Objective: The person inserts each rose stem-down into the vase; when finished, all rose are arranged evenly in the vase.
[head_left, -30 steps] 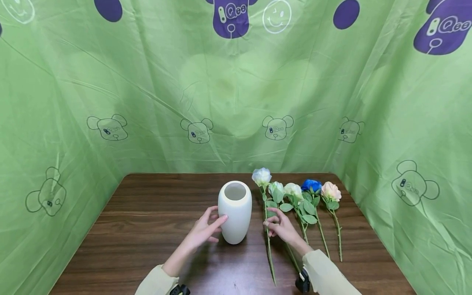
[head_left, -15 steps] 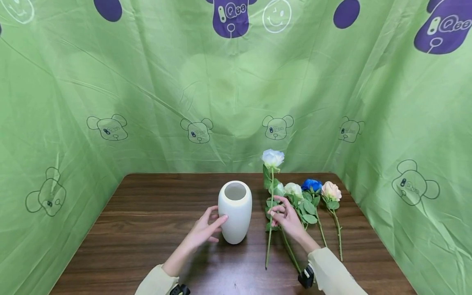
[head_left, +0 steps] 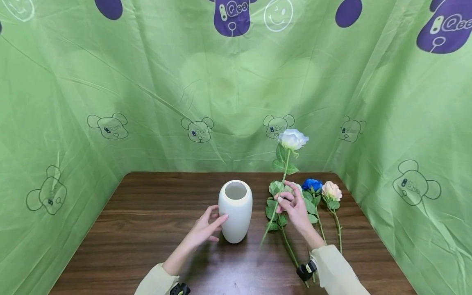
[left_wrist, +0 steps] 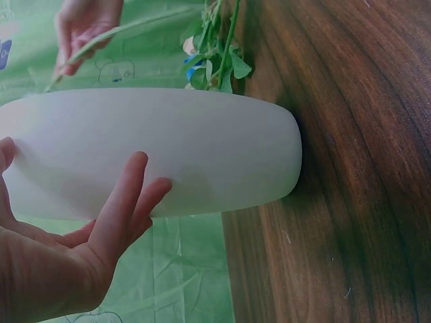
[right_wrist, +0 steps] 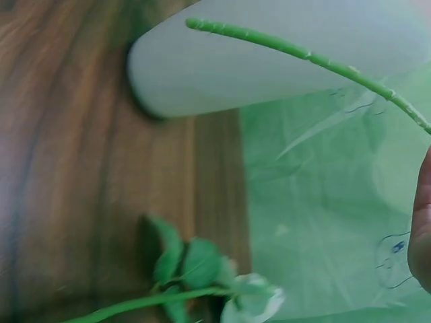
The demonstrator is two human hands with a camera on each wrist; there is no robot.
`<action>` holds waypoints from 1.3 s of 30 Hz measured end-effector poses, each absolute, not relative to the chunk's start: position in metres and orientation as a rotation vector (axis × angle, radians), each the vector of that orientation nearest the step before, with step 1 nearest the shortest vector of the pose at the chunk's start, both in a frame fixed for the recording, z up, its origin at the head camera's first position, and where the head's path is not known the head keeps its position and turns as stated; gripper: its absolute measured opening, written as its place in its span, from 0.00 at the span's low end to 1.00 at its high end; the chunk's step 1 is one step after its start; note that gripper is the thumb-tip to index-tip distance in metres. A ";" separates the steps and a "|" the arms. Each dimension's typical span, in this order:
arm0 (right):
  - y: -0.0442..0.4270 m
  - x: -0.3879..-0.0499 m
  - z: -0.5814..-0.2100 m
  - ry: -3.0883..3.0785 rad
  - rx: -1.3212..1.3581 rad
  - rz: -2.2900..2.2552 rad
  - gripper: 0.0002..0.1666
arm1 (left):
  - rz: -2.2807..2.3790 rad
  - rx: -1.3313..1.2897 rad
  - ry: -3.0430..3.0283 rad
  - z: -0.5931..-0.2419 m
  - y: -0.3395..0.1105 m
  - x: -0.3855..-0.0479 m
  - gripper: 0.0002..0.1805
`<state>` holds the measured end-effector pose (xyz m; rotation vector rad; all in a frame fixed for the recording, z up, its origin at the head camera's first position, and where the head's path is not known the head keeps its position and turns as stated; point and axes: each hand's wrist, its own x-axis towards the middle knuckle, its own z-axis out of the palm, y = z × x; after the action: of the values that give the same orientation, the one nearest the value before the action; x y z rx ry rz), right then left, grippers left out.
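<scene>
A tall white vase (head_left: 235, 217) stands upright at the middle of the table. My left hand (head_left: 202, 229) holds its left side lightly, thumb in front. In the left wrist view, spread fingertips (left_wrist: 138, 161) touch the vase wall. To the right of the vase, my right hand (head_left: 293, 207) pinches the stem of a pale blue-white rose (head_left: 293, 140). The rose is lifted and tilted, bloom up and to the right, its stem's lower end to the left. In the right wrist view, that stem (right_wrist: 289, 48) crosses in front of the vase.
Under the right arm lie a leafy white rose (right_wrist: 256, 296) and another white bloom, partly hidden. Farther right on the wooden table (head_left: 147, 229) lie a blue rose (head_left: 312, 185) and a peach rose (head_left: 332, 191). A green printed cloth (head_left: 155, 94) surrounds the table.
My right hand has raised the pale blue-white rose off the table and moved it right, its stem now leaning. The left hand and the vase have stayed put.
</scene>
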<state>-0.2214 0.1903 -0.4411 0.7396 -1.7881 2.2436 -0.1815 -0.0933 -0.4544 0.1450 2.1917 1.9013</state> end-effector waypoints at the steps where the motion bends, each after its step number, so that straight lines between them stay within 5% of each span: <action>1: 0.189 -0.221 -0.437 -1.755 0.731 2.259 0.31 | 1.900 0.146 2.191 -0.454 -0.093 -0.181 0.33; 24: 0.163 -0.230 -0.347 -1.037 0.340 2.504 0.32 | 1.888 0.143 2.190 -0.455 -0.094 -0.182 0.34; 39: 0.133 -0.241 -0.339 -1.427 0.615 2.169 0.32 | 1.885 0.142 2.181 -0.456 -0.095 -0.183 0.35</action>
<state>-0.2410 0.1331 -0.3392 0.6148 -1.4272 2.1687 -0.1828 -0.0946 -0.4556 0.1416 2.1813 1.8853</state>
